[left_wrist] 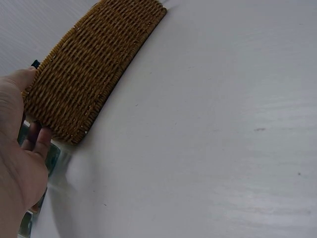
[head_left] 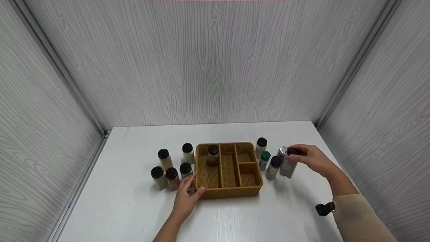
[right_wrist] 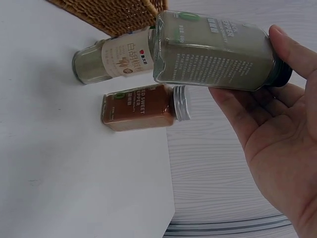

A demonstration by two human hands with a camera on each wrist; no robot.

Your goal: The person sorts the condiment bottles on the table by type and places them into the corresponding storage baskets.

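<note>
Right fingers clamp a black-capped pepper jar, left fingers a wicker basket; swinging low could topple the silver-capped sweet pepper jar.

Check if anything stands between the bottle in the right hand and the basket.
Yes, at table level: a black-capped bottle and, past it, a green-capped bottle stand between the held bottle and the basket. It's held above the table, so going over them looks feasible; clearance is unclear.
</note>
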